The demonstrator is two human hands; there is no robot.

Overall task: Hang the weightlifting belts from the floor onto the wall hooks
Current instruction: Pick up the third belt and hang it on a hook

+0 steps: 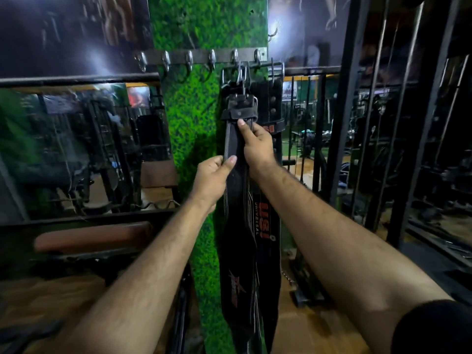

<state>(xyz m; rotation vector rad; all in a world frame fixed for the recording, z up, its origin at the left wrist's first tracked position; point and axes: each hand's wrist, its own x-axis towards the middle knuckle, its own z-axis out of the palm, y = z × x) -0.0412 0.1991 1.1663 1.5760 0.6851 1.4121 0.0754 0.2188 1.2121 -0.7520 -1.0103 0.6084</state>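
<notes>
A metal rail of wall hooks (201,56) runs across a green grass-textured pillar (189,118). Black weightlifting belts hang by their buckles from the hooks at the rail's right end. The front black belt (237,226) hangs straight down the pillar. My left hand (213,177) pinches its left edge. My right hand (256,145) grips its strap just below the buckle (240,102). Behind it hangs a belt with red lettering (264,221), and another black belt (274,98) sits at the pillar's right edge. Several hooks on the left are bare.
A padded brown bench (92,237) stands low at the left. Mirrors with black rails (76,79) flank the pillar. Black machine frames and cables (378,123) rise at the right. The floor (319,325) is wood-coloured.
</notes>
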